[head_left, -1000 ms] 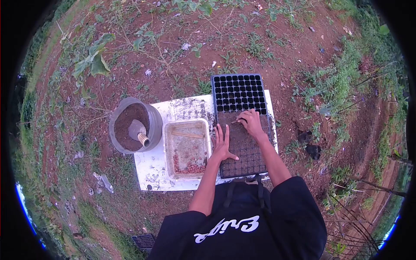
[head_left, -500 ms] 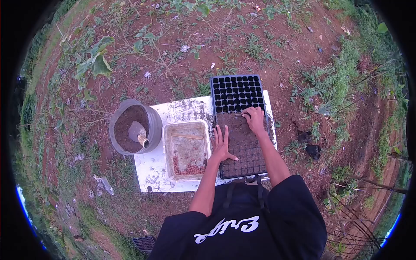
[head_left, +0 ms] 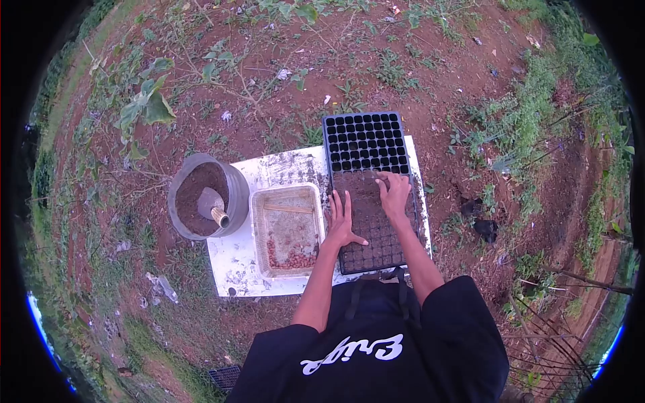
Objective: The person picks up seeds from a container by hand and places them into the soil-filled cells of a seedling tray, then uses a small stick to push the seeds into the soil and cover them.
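Observation:
A black seedling tray (head_left: 328,144) lies lengthwise in front of me. Its far rows of cells are bare, while dark soil (head_left: 356,195) fills the middle and near rows. My left hand (head_left: 340,225) rests over the tray's left edge with fingers spread and thumb stretched across the soil. Over the right part of the soil, close to the border with the bare cells, is my right hand (head_left: 396,196). Its thumb and forefinger are bent towards each other; whatever lies between them is too small to make out.
Left of the seedling tray, a pale basin (head_left: 258,232) holds a wooden stick (head_left: 289,209) and reddish seeds (head_left: 295,260). A bucket (head_left: 236,195) of soil with a trowel (head_left: 213,205) stands farther left. All rest on a white board (head_left: 232,269). Another dark tray (head_left: 225,377) lies on the ground.
My right hand has shifted slightly towards me over the soil, and the thin thing seen at its fingertips before no longer shows clearly. My left hand stays spread at the tray's left edge.

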### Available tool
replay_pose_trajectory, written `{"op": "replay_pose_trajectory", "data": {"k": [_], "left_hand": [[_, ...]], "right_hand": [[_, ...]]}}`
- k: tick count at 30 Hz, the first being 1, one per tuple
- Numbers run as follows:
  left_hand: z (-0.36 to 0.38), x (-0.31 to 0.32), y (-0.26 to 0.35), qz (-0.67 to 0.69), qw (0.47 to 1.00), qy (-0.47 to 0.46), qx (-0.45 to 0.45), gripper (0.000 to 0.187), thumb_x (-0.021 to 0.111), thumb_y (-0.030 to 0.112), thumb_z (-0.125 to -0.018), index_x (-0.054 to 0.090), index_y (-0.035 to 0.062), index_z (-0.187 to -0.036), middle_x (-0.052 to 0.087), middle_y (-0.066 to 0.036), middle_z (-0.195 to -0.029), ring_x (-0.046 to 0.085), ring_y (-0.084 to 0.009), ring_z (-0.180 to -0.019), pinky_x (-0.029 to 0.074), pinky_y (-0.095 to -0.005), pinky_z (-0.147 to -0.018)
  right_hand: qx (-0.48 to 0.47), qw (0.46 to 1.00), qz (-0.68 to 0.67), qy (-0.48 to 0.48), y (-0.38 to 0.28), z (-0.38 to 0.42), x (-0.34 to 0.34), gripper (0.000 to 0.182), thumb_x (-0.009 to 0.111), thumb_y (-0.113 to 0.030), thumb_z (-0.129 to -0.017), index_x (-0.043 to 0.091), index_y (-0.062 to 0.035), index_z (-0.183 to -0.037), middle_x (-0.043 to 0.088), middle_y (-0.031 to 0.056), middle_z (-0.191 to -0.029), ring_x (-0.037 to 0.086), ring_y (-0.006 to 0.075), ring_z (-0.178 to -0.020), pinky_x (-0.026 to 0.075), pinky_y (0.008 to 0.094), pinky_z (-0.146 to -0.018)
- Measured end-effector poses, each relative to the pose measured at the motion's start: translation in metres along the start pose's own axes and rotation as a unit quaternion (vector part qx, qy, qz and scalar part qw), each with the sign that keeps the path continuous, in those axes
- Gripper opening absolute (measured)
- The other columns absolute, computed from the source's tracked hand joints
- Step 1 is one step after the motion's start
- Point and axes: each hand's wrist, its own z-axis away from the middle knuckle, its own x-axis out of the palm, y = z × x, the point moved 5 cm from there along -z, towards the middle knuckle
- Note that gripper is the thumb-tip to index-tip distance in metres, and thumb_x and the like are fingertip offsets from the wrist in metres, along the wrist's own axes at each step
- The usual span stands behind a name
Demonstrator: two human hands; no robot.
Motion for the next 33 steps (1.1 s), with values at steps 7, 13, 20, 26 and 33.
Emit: {"op": "replay_pose_trajectory", "data": {"k": [7,13,20,26,33], "left_hand": [[-0.004,0.005,-0.006,-0.001,1.0,0.013,0.004,0.168,0.095,0.046,-0.03,-0.012,0.0046,-0.153,-0.016,-0.027,-0.158,-0.012,-0.0459,-0.146,0.01,-0.0707,-0.11],[-0.007,0.013,-0.013,-0.002,1.0,0.03,0.007,0.168,0.095,0.046,-0.03,-0.012,0.0012,-0.152,-0.013,-0.028,-0.158,-0.011,-0.0469,-0.145,0.01,-0.07,-0.111],[-0.003,0.006,-0.007,-0.008,1.0,0.016,0.006,0.171,0.095,0.048,-0.029,-0.016,0.0055,-0.152,-0.017,-0.027,-0.157,-0.012,-0.0468,-0.145,0.01,-0.068,-0.112],[-0.004,0.007,-0.009,0.002,1.0,0.019,0.019,0.171,0.094,0.05,-0.03,-0.017,0.0071,-0.152,-0.02,-0.026,-0.157,-0.015,-0.0451,-0.145,0.01,-0.0697,-0.111],[-0.006,0.009,-0.011,-0.02,1.0,0.005,0.018,0.174,0.094,0.055,-0.029,-0.019,0.0045,-0.151,-0.022,-0.029,-0.155,-0.015,-0.0492,-0.144,0.011,-0.0685,-0.111]], "right_hand": [[0.028,0.999,0.015,0.024,-0.032,0.056,0.033,0.014,0.072,-0.021,-0.082,0.073,-0.015,-0.094,0.069,-0.0005,-0.095,0.053,0.0233,-0.098,0.035,0.0398,-0.089],[0.049,0.998,0.022,0.031,-0.036,0.052,0.044,0.012,0.073,-0.021,-0.08,0.073,-0.0146,-0.091,0.071,0.0,-0.095,0.053,0.0234,-0.097,0.034,0.039,-0.09],[0.113,0.987,0.068,0.094,-0.008,0.044,0.024,0.012,0.073,-0.022,-0.08,0.072,-0.015,-0.089,0.071,0.0004,-0.095,0.053,0.0231,-0.097,0.034,0.0393,-0.089],[0.06,0.99,0.04,0.121,-0.015,0.044,0.021,0.011,0.072,-0.021,-0.081,0.071,-0.0151,-0.089,0.07,-0.0001,-0.093,0.053,0.0229,-0.096,0.034,0.0403,-0.088],[0.046,0.996,0.05,0.054,-0.019,0.038,0.036,0.013,0.073,-0.022,-0.08,0.07,-0.0144,-0.09,0.069,-0.0006,-0.091,0.053,0.0225,-0.095,0.034,0.039,-0.088]]}}
